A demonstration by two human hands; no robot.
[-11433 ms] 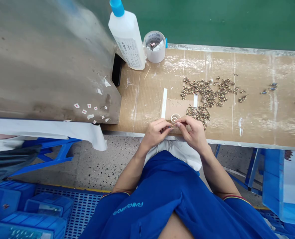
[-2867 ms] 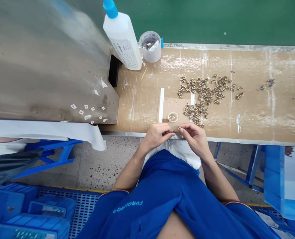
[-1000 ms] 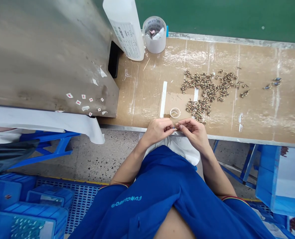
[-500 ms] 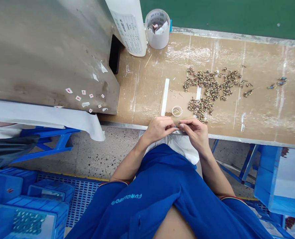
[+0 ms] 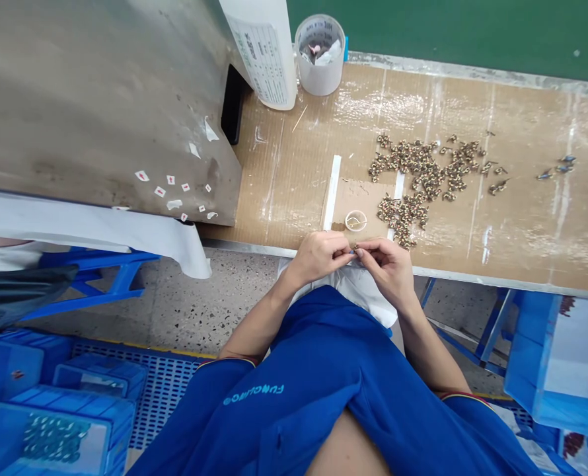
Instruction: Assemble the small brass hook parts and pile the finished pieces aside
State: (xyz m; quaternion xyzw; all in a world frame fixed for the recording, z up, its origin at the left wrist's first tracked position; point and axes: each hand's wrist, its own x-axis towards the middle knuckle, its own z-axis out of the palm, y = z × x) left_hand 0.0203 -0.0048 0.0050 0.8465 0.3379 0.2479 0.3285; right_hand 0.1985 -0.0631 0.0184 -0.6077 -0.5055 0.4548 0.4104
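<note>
At the table's front edge my left hand [image 5: 321, 256] is closed, thumb and fingers pinched, with a speck of blue at the tips; what it grips is mostly hidden. My right hand [image 5: 386, 266] pinches a small brass-coloured metal part [image 5: 356, 247], right against the left fingertips. Just beyond the hands sits a small round clear dish [image 5: 355, 221] with a thin strand in it. A heap of small brass-coloured ring-ended metal parts [image 5: 403, 215] lies beside my right hand, and a larger heap [image 5: 423, 165] spreads behind it.
A white labelled bottle [image 5: 267, 63] and a tape-roll tub [image 5: 320, 73] with scraps stand at the back. On the left is a metal cabinet [image 5: 100, 99] with small arrow stickers. Several blue-tinted parts [image 5: 565, 168] lie far right. Blue crates [image 5: 115, 430] sit on the floor.
My right fingertips have come slightly left, bringing the brass-coloured part up against the left fingertips. The view has shifted a little; the heaps look the same.
</note>
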